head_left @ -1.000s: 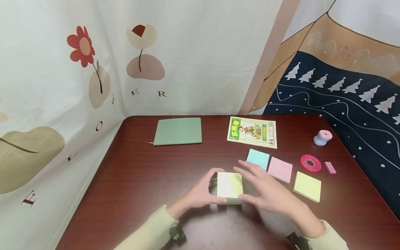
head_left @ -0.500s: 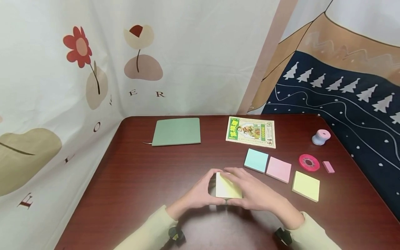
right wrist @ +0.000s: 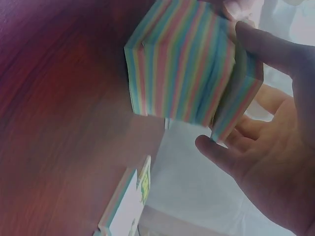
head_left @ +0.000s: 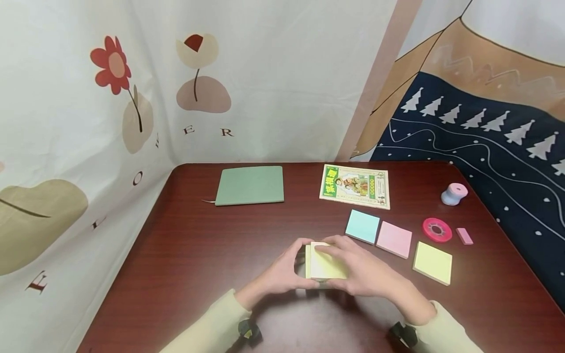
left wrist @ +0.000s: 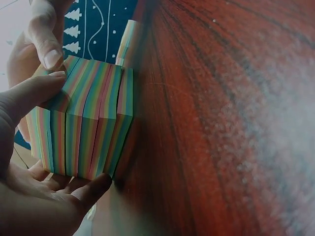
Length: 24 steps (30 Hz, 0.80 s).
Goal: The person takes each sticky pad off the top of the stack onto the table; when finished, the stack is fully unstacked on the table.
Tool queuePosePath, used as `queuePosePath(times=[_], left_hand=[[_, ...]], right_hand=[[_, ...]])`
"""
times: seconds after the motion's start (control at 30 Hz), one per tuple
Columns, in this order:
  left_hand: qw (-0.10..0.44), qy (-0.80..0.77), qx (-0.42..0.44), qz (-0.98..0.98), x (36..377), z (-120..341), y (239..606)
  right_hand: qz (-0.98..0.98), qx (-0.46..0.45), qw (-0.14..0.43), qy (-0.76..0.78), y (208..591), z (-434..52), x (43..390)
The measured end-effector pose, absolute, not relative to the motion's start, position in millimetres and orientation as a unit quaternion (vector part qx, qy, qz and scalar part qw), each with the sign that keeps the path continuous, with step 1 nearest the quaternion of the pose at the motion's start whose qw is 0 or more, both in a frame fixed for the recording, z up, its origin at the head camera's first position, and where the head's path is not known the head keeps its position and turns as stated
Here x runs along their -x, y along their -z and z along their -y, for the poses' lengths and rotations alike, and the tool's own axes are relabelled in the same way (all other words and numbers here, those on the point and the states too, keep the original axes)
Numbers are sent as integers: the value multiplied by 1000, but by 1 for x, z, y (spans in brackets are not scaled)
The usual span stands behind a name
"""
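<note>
Two bare hands hold a thick cube of sticky notes near the front middle of a dark red wooden table. The cube has a pale yellow top sheet and rainbow-striped sides. The left hand curls round its left side, thumb on the near edge and fingers on the far edge. The right hand grips the right side, with fingertips lying across the top; an upper slab of sheets sits shifted to the right, out of line with the layers below.

In the left wrist view, the striped block stands split into several offset sections. In the right wrist view, the outer section overhangs the rest, pinched by the right hand.

To the right of the cube lie a blue pad, a pink pad and a yellow pad, the first two just touching. Beyond them are a red tape roll, a pink eraser and a small pink-and-blue sharpener near the right edge. A green notebook and a printed booklet lie along the back edge. Open table spreads to the left of the hands.
</note>
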<state>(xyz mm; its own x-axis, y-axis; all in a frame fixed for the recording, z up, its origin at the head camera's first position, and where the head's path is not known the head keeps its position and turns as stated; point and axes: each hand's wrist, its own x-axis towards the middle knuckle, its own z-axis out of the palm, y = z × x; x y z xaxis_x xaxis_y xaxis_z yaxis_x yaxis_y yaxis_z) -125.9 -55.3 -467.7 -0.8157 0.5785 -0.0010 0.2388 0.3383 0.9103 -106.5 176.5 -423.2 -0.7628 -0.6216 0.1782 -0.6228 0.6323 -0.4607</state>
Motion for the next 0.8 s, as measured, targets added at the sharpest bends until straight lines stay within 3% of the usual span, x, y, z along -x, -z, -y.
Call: queuePosePath(times=[0.37, 0.8], left_hand=[[157, -518, -257, -801, 127, 56, 469], [155, -521, -262, -797, 126, 56, 470]], right_hand=[[939, -227, 4, -260, 412, -224, 109], [959, -199, -9, -203, 444, -263, 81]])
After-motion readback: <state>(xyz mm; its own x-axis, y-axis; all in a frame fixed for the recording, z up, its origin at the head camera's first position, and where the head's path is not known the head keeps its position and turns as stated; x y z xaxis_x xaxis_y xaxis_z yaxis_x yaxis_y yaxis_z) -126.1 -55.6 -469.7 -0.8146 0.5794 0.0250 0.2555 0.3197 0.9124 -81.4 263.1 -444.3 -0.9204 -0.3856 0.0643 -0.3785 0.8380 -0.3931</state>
